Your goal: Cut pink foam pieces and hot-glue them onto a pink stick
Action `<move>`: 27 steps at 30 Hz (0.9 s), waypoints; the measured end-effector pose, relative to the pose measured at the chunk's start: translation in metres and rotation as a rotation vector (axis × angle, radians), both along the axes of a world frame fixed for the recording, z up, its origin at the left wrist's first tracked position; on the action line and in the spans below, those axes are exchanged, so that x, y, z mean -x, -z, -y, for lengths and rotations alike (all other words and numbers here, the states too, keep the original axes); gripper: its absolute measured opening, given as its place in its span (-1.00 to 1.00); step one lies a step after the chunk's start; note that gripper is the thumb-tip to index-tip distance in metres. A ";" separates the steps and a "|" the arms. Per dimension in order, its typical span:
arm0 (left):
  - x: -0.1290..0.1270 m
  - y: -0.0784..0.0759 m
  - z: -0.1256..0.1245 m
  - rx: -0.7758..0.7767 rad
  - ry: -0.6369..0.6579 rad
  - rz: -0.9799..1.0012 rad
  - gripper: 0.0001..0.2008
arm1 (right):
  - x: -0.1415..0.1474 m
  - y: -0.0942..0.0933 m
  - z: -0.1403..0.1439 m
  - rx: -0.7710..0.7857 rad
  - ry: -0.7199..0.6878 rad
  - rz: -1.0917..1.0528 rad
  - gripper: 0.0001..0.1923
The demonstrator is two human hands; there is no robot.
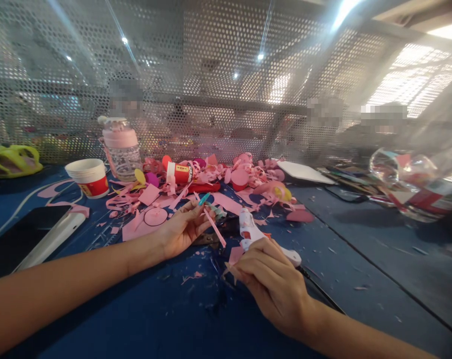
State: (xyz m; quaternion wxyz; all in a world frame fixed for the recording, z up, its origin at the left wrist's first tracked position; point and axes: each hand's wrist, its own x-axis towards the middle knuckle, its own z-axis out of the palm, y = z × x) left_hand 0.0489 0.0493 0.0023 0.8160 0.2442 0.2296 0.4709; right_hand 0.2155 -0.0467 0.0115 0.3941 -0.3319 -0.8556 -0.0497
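Observation:
My left hand (183,227) pinches a narrow pink paper strip (215,228) that slants down to the right over the blue table (173,319). My right hand (272,279) grips a white hot glue gun (250,230), whose nozzle points up and away, close to the strip's lower end. A small pink paper scrap (235,254) sits under my right fingers. A pink sheet with a drawn circle (151,219) lies just beyond my left hand.
A heap of pink paper curls and scraps (229,179) covers the table's middle. A paper cup (89,178) and a pink-lidded bottle (121,148) stand at the back left, a phone (31,237) lies at left. A perforated metal screen (211,75) backs the table.

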 end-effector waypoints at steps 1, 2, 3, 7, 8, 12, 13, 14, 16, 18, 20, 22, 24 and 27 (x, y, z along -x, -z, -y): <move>0.000 0.001 0.000 -0.020 0.008 0.003 -0.82 | 0.000 0.001 0.000 -0.008 0.004 -0.002 -0.91; 0.000 0.002 0.000 -0.041 0.016 0.007 -0.83 | -0.001 0.001 0.000 -0.023 0.008 -0.005 -0.93; 0.001 0.003 0.000 -0.060 0.026 0.008 -0.85 | -0.002 0.002 -0.001 -0.044 0.018 -0.001 -0.93; 0.002 0.005 0.002 -0.142 0.084 -0.010 -0.89 | -0.007 -0.004 -0.003 -0.136 0.110 0.152 -0.74; 0.002 0.005 0.002 -0.158 0.097 -0.021 -0.88 | -0.008 -0.008 -0.004 -0.151 0.149 0.211 -0.67; 0.001 0.006 0.003 -0.188 0.123 -0.053 -0.83 | -0.010 -0.022 -0.008 -0.124 0.484 0.310 -0.46; 0.000 0.006 0.003 -0.195 0.129 -0.051 -0.81 | -0.012 -0.024 -0.008 -0.115 0.593 0.316 -0.41; 0.000 0.006 0.004 -0.200 0.136 -0.048 -0.79 | -0.015 -0.025 -0.008 -0.104 0.689 0.334 -0.36; -0.001 0.005 0.004 -0.209 0.148 -0.049 -0.75 | -0.023 -0.025 -0.009 -0.059 0.802 0.418 -0.34; -0.001 0.004 0.005 -0.221 0.154 -0.060 -0.74 | -0.032 -0.023 -0.010 0.052 0.814 0.537 -0.42; -0.001 0.004 0.005 -0.242 0.163 -0.081 -0.75 | -0.039 -0.022 -0.013 0.196 0.771 0.618 -0.55; -0.001 0.004 0.006 -0.258 0.172 -0.101 -0.75 | -0.043 -0.024 -0.017 0.308 0.706 0.640 -0.70; 0.000 0.005 0.006 -0.269 0.177 -0.114 -0.74 | -0.046 -0.028 -0.022 0.374 0.635 0.613 -0.80; 0.000 0.006 0.006 -0.291 0.171 -0.121 -0.73 | -0.053 -0.033 -0.028 0.435 0.555 0.548 -0.83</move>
